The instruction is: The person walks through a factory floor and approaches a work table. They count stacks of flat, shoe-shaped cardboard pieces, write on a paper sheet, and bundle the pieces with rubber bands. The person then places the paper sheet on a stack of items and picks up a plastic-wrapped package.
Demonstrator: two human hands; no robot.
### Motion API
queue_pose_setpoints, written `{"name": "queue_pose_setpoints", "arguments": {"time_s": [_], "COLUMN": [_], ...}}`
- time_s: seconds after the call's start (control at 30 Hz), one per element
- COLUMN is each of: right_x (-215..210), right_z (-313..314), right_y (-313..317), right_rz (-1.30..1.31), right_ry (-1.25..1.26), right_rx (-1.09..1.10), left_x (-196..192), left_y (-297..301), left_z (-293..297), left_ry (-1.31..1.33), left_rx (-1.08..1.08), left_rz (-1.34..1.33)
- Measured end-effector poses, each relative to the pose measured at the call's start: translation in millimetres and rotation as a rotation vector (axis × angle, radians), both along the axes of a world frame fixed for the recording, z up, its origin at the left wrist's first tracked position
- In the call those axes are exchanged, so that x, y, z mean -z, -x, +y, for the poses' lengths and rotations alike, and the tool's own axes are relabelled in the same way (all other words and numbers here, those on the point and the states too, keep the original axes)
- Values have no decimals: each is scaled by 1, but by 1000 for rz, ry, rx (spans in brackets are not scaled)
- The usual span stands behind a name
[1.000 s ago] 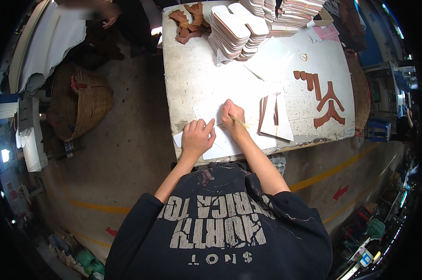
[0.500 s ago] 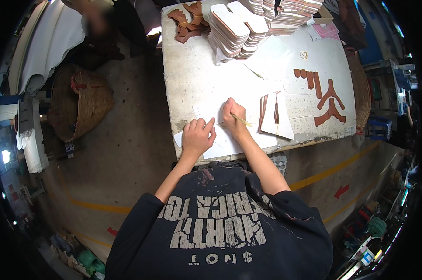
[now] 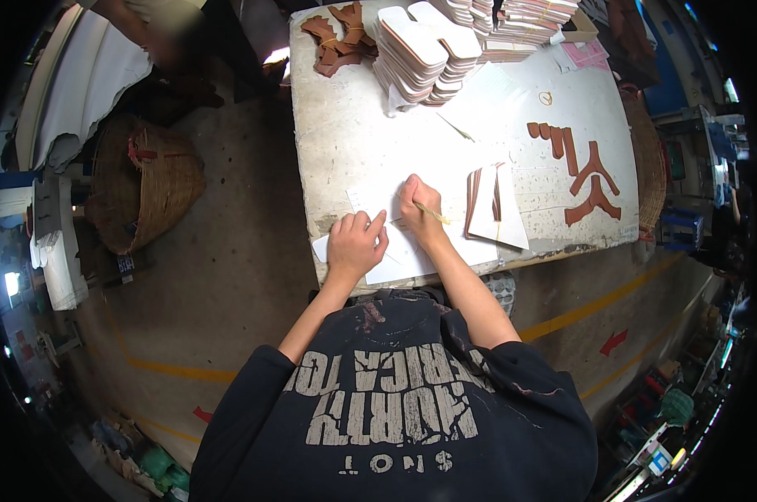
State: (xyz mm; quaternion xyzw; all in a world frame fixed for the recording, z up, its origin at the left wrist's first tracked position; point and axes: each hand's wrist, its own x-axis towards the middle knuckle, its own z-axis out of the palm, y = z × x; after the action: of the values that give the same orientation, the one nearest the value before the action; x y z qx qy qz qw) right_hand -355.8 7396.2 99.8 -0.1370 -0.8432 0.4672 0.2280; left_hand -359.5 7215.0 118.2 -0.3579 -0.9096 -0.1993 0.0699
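Note:
My right hand point(image 3: 421, 205) is closed in a writing grip around a thin yellowish pen point(image 3: 434, 215), whose back end sticks out over the wrist. Its tip is hidden under the fingers. Beneath both hands lie white paper sheets point(image 3: 399, 264) at the near edge of the table. My left hand point(image 3: 355, 243) rests on the paper, its fingers apart and slightly bent, with nothing held. Just right of my right hand lies a small banded bundle of white and brown cut pieces point(image 3: 484, 205).
White-topped stacks of cut pieces point(image 3: 412, 50) and brown banded pieces point(image 3: 338, 42) cover the table's far side. Loose brown pieces point(image 3: 592, 201) lie at right, and a thin pale green strip point(image 3: 455, 127) sits mid-table. Wicker baskets point(image 3: 165, 188) flank the table point(image 3: 324, 142). Another person point(image 3: 215, 42) stands at far left.
The other person's arm at the upper left has shifted. My hands, the pen and the sheets show almost no movement.

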Motion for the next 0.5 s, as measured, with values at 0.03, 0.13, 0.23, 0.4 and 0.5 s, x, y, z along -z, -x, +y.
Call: {"name": "queue_pose_setpoints", "arguments": {"time_s": [0.03,0.13,0.23,0.4,0.5], "right_x": [1,3,4,-3,-6], "right_z": [0,0,1,0,-2], "right_y": [0,1,1,-10,-17], "right_rz": [4,-7,-19,-134,-87], "right_ry": [5,-12,2,239,247], "right_rx": [5,20,10,116,71], "left_x": [0,1,0,-4,-3], "left_y": [0,1,0,-7,-7], "left_z": [0,1,1,-4,-4], "left_ry": [2,-1,-15,-2,-10], "left_rx": [-1,-2,-8,-8,-12], "left_rz": [4,7,8,9,5]}}
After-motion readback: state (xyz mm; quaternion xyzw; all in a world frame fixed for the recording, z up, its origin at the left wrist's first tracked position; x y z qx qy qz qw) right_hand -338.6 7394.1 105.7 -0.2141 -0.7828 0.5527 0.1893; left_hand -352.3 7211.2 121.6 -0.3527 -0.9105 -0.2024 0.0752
